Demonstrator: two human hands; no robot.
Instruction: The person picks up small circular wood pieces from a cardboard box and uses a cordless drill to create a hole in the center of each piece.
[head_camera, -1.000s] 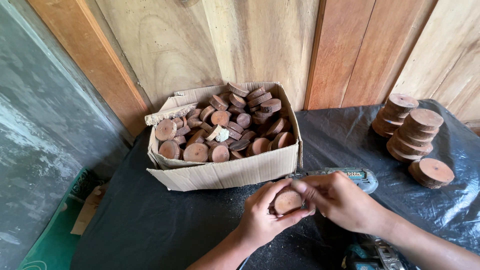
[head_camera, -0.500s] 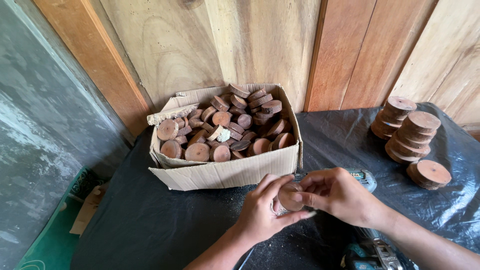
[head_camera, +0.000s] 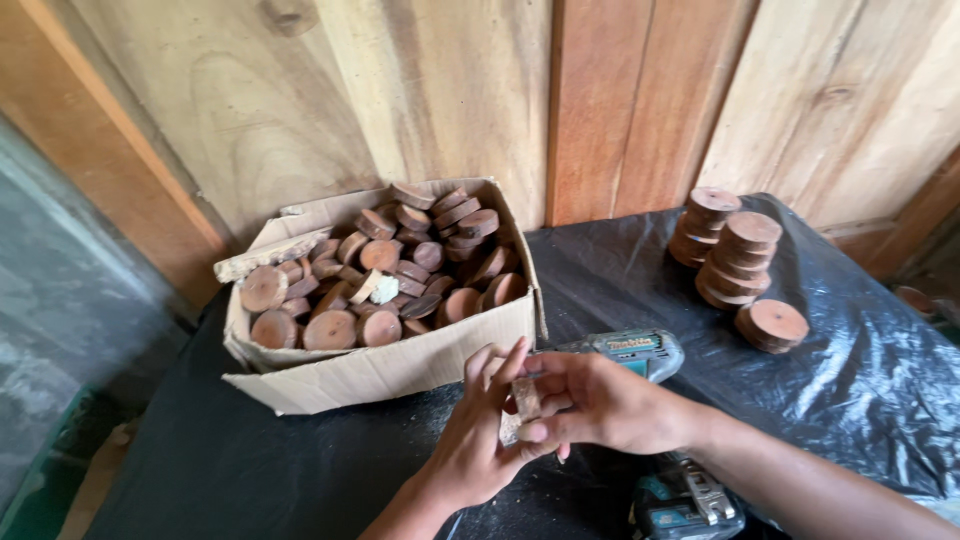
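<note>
Both forearms are bare to the lower frame edge, with no sleeve in view. The left hand (head_camera: 475, 450) wears no glove, ring or band, and its short nails are unpainted. The right hand (head_camera: 600, 405), at about three o'clock from it, is likewise ungloved, its wrist showing no watch or strap.

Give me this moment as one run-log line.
left hand: holds wood disc on edge | right hand: grips same disc | cardboard box: full of discs | stacked discs: right | drill: behind hands
</note>
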